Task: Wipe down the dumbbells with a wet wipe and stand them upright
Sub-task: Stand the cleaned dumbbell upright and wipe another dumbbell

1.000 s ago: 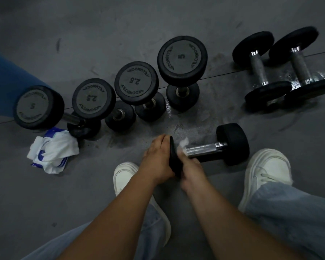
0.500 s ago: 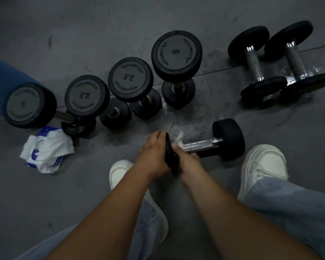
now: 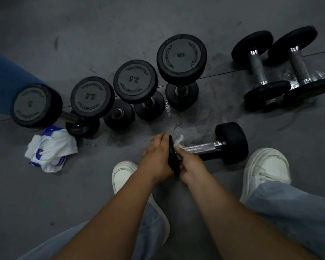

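A black dumbbell (image 3: 210,147) with a chrome handle lies on its side on the floor between my feet. My left hand (image 3: 157,156) grips its near head from the left. My right hand (image 3: 189,163) holds a white wet wipe (image 3: 178,141) against the inner face of that head, where the handle joins it. Behind, several black dumbbells (image 3: 135,80) stand upright in a row, marked 5 and 2.5. Two more dumbbells (image 3: 259,69) lie on their sides at the far right.
A crumpled white and blue wipe packet (image 3: 50,149) lies on the grey floor (image 3: 195,25) at the left. My white shoes (image 3: 266,166) flank the lying dumbbell. A blue object (image 3: 2,77) fills the left edge. Wet patches show on the floor near the dumbbells.
My hands and the dumbbell stay in about the same hold. The whole scene has shifted slightly in the frame as my head moved.
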